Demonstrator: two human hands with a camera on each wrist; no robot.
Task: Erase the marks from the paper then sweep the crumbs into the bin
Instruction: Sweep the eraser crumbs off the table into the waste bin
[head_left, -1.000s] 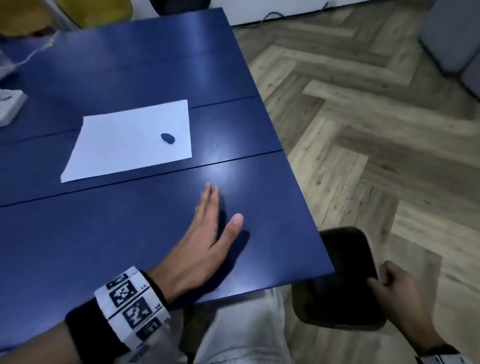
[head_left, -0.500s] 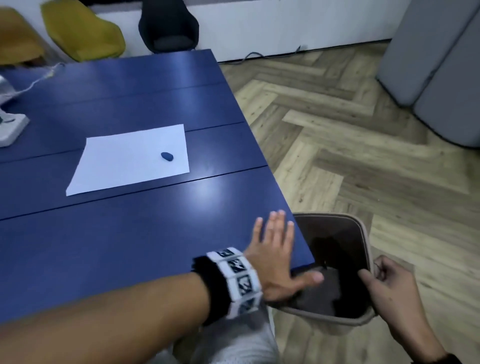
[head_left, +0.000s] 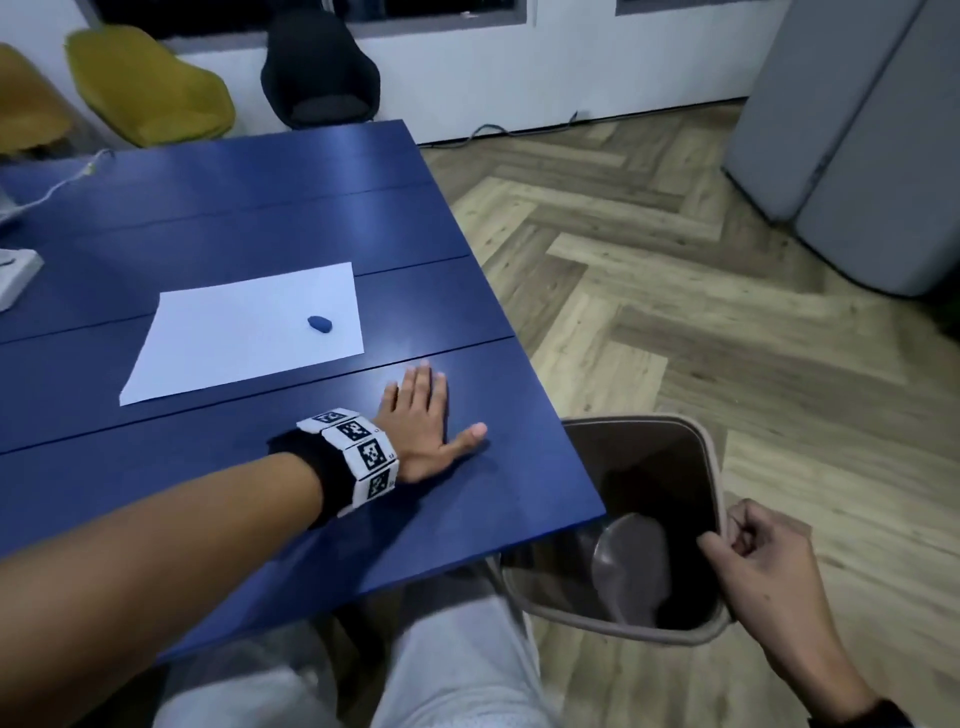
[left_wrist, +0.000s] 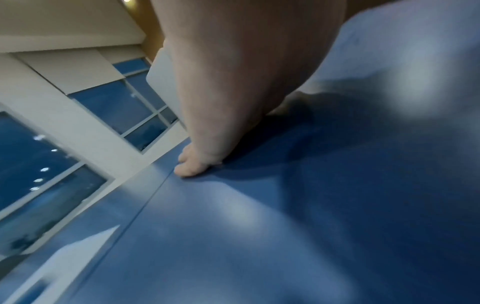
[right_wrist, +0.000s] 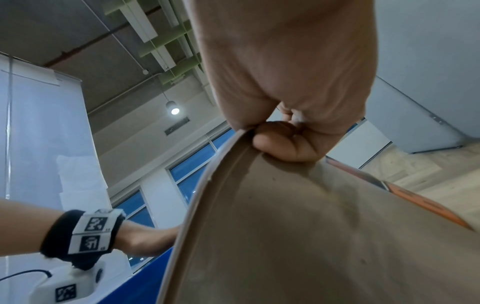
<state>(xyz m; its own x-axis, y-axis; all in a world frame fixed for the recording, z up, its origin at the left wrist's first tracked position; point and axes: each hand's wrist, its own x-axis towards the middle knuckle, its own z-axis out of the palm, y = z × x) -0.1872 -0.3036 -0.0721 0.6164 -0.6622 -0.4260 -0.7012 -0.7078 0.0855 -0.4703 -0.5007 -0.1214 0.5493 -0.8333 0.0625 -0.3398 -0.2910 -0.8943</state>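
A white sheet of paper (head_left: 249, 327) lies on the blue table (head_left: 234, 218), with a small blue eraser (head_left: 319, 323) on its right part. My left hand (head_left: 421, 415) lies flat on the table near the right edge, fingers straight, thumb spread; its fingertips (left_wrist: 189, 168) touch the blue surface. A brown bin (head_left: 711, 467) hangs just below the table's right front corner. My right hand (head_left: 748, 545) pinches the bin's rim (right_wrist: 223, 156) between thumb and curled fingers. No crumbs can be made out.
A white device (head_left: 15, 275) with a cable sits at the table's left edge. Yellow chairs (head_left: 145, 88) and a black chair (head_left: 317, 67) stand behind the table. Grey cabinets (head_left: 857, 130) stand on the wood floor at the right.
My left hand has moved from the table's front corner by the bin back up onto the table toward the paper. The right hand keeps holding the bin rim.
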